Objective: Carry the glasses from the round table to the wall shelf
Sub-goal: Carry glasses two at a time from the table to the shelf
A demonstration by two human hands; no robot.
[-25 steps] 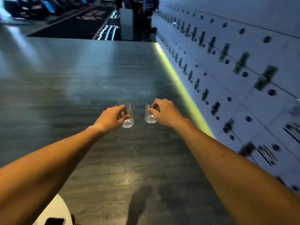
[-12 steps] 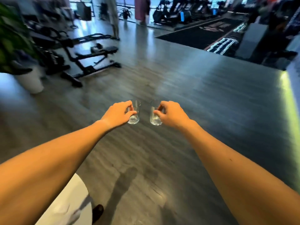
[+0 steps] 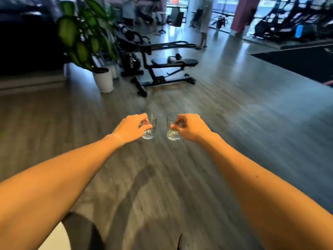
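Both arms are stretched out in front of me over the grey wood floor. My left hand [image 3: 132, 127] grips a small clear glass [image 3: 151, 126] from its left side, fingers curled round it. My right hand [image 3: 191, 127] grips a second clear glass [image 3: 172, 128] from its right side. The two glasses are upright, apart by a small gap, and look empty. Neither the round table nor the wall shelf is in view.
A black weight bench [image 3: 162, 69] stands ahead, with a potted plant in a white pot [image 3: 103, 80] to its left. A person [image 3: 203, 22] stands further back. Dark mats and exercise machines [image 3: 288, 20] fill the right background. A white edge [image 3: 55, 239] shows at the bottom left.
The view has swung left: the perforated wall on the right is gone, and the bench and plant have come into view ahead. Both hands still hold their glasses side by side.
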